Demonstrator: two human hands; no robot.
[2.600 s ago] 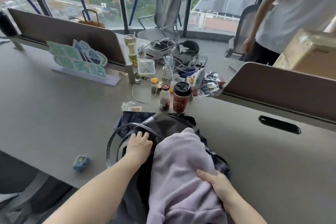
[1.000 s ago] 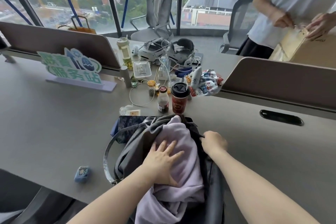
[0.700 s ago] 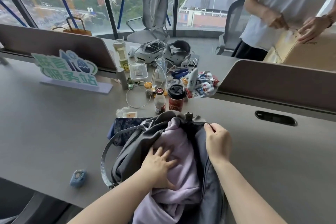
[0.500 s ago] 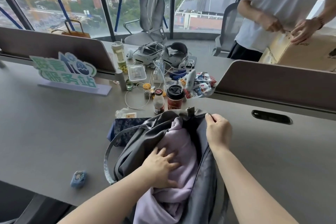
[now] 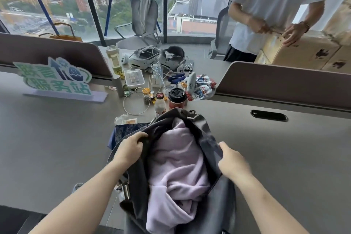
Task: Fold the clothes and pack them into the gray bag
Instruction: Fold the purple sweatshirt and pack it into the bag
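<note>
The gray bag (image 5: 205,135) lies open on the table (image 5: 57,148) at its near edge, and the lilac garment (image 5: 178,167) sits inside its mouth, crumpled, with its lower part hanging out toward the person. The left hand (image 5: 129,148) grips the left rim of the bag with curled fingers, and the right hand (image 5: 232,163) grips the right rim in the same way, so the opening is held wide on both sides of the garment. Just behind the bag stand a cup (image 5: 177,99) and a bottle (image 5: 160,102), and a dark blue patterned cloth (image 5: 125,131) lies under its left side.
</note>
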